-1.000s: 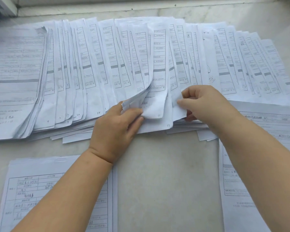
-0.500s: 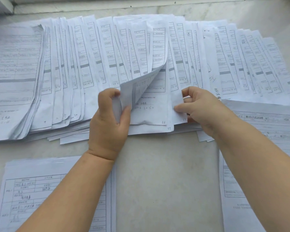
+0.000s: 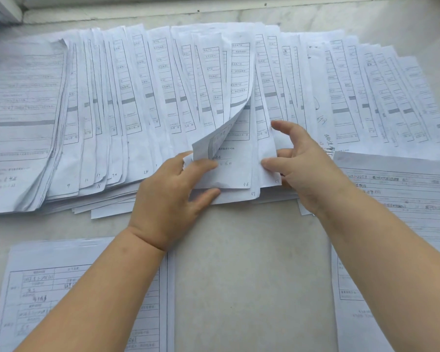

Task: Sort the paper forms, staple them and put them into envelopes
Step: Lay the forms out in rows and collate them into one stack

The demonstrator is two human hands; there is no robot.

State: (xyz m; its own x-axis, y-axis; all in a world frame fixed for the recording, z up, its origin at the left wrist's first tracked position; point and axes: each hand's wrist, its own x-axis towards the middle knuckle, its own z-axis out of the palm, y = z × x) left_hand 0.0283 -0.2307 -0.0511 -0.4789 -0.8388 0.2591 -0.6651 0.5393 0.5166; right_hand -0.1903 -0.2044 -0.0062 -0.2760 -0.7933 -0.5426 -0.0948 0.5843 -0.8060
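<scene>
A long fan of overlapping paper forms (image 3: pixel 148 97) covers the back of the table, with handwritten numbers on the near corners. Near the middle, my left hand (image 3: pixel 170 196) pinches the curled-up near corners of several lifted sheets (image 3: pixel 226 130) between thumb and fingers. This uncovers a form (image 3: pixel 239 161) marked 56. My right hand (image 3: pixel 305 168) sits just right of it. Its thumb and curled fingers hold the right edge of the sheets marked 57 (image 3: pixel 267 181), and the index finger is raised.
A thick stack of forms (image 3: pixel 21 110) lies at the far left. Another stack (image 3: pixel 48 288) lies at the near left under my forearm, and a third (image 3: pixel 396 199) at the right. Bare pale tabletop (image 3: pixel 249 275) shows between them. A raised ledge (image 3: pixel 214 11) runs along the back.
My left hand has lifted the sheet corners higher and shifted right, exposing the form marked 56. My right hand's index finger has risen from the paper edge.
</scene>
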